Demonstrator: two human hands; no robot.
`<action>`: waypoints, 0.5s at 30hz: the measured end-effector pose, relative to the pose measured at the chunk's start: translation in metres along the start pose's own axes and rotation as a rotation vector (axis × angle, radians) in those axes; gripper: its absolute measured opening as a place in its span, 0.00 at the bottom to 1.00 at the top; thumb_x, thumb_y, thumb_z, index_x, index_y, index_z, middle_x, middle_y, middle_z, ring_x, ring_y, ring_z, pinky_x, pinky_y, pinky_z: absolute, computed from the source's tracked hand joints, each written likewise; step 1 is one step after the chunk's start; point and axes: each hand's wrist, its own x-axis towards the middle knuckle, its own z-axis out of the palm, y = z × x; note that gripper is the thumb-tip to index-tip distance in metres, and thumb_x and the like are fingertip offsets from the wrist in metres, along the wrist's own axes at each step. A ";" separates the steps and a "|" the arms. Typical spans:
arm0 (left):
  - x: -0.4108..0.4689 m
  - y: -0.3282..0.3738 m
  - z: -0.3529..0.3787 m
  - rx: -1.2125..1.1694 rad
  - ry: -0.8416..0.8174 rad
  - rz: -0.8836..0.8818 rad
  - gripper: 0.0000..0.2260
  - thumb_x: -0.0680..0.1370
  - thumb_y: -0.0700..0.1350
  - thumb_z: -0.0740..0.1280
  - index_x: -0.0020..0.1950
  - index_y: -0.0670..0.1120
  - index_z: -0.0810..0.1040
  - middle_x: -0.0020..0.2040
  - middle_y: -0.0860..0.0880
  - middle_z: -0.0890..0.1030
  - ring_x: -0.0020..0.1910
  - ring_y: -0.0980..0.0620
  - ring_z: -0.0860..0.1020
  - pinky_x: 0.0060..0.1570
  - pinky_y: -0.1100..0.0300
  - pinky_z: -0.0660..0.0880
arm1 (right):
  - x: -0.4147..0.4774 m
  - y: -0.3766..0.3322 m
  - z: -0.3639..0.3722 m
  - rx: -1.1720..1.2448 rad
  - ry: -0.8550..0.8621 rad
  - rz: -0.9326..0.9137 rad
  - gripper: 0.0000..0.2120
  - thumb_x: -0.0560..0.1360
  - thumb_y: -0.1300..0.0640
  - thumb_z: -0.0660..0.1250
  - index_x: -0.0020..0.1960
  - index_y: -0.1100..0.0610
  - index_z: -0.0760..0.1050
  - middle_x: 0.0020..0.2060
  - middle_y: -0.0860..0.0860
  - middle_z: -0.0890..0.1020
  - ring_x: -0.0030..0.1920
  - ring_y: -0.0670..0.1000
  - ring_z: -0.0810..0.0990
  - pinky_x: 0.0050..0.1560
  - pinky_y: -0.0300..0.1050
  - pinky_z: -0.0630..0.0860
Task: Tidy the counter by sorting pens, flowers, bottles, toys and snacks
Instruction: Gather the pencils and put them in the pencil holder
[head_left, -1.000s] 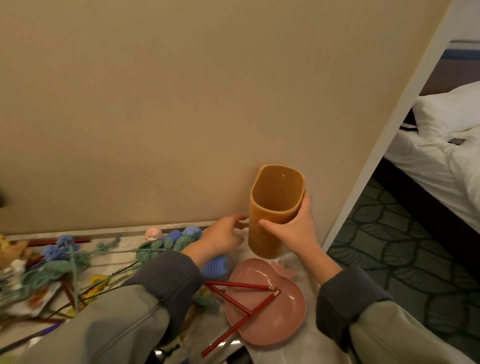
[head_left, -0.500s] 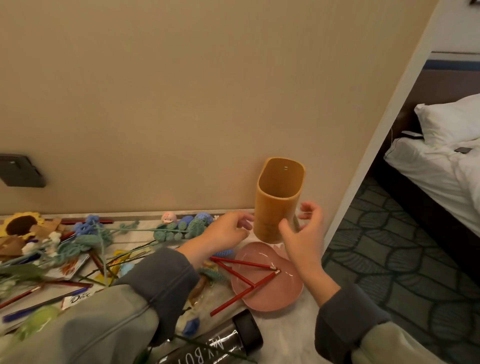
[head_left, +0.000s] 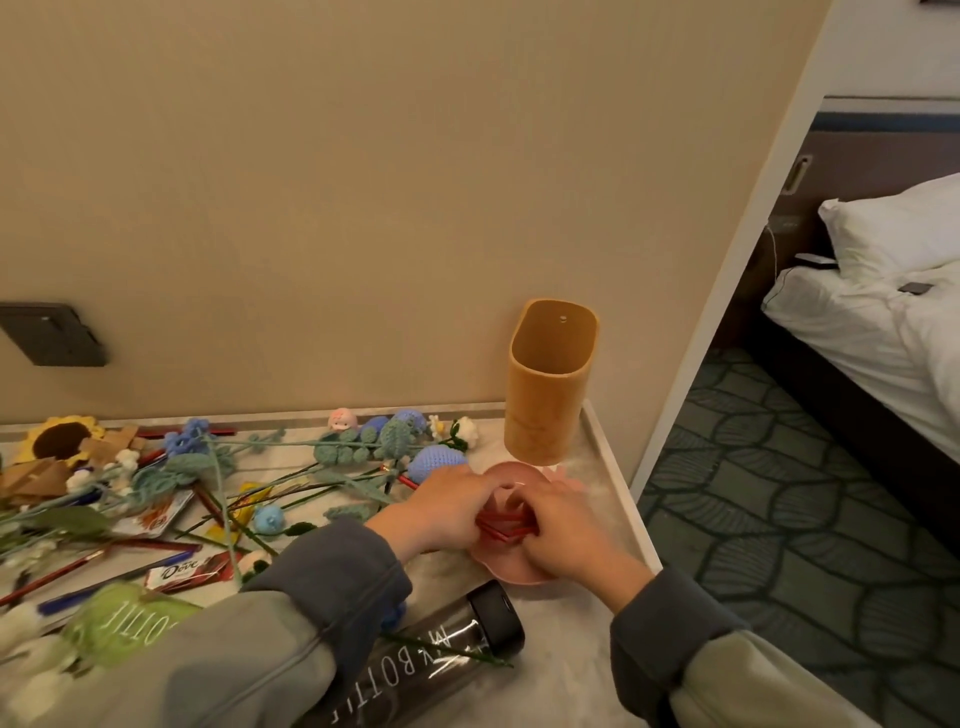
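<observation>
An empty tan holder (head_left: 548, 395) stands upright at the counter's back right corner against the wall. In front of it lies a pink fruit-shaped dish (head_left: 511, 569). Both hands meet over the dish: my left hand (head_left: 447, 512) and my right hand (head_left: 566, 525) are closed around a bundle of red pens (head_left: 501, 522) lying across it. Crocheted flowers (head_left: 363, 447) with long green stems sprawl over the counter to the left, with a sunflower (head_left: 60, 439) at the far left. A dark bottle (head_left: 431, 660) lies on its side near my left sleeve.
A green bottle (head_left: 122, 621), a Dove chocolate bar (head_left: 189, 569), more pens (head_left: 62, 569) and a small pink toy (head_left: 343, 418) litter the marble counter (head_left: 602, 488). A wall switch (head_left: 49, 335) is at left. The counter's right edge drops to carpet, with a bed beyond.
My right hand let go of the tan holder, which now stands alone at the corner. Both hands dropped to the pink dish and gathered the red pens together.
</observation>
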 end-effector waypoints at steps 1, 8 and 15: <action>0.000 0.001 0.002 0.019 0.006 -0.005 0.30 0.72 0.44 0.65 0.73 0.56 0.61 0.52 0.43 0.77 0.51 0.43 0.74 0.50 0.52 0.72 | 0.000 0.001 0.000 -0.062 0.002 -0.007 0.14 0.68 0.56 0.63 0.52 0.44 0.75 0.49 0.45 0.76 0.56 0.51 0.74 0.51 0.45 0.69; -0.002 0.006 -0.004 -0.206 -0.034 -0.071 0.14 0.77 0.42 0.57 0.62 0.51 0.73 0.50 0.44 0.80 0.48 0.44 0.78 0.45 0.53 0.73 | 0.010 0.003 -0.032 -0.087 0.138 0.001 0.15 0.73 0.57 0.61 0.54 0.45 0.83 0.48 0.47 0.83 0.52 0.50 0.75 0.52 0.49 0.74; -0.010 0.009 -0.036 -0.558 0.268 -0.118 0.08 0.76 0.51 0.57 0.47 0.54 0.75 0.36 0.53 0.77 0.35 0.53 0.77 0.33 0.56 0.69 | 0.024 -0.031 -0.081 -0.058 0.498 -0.136 0.15 0.74 0.59 0.64 0.57 0.47 0.81 0.51 0.43 0.78 0.56 0.46 0.71 0.53 0.43 0.73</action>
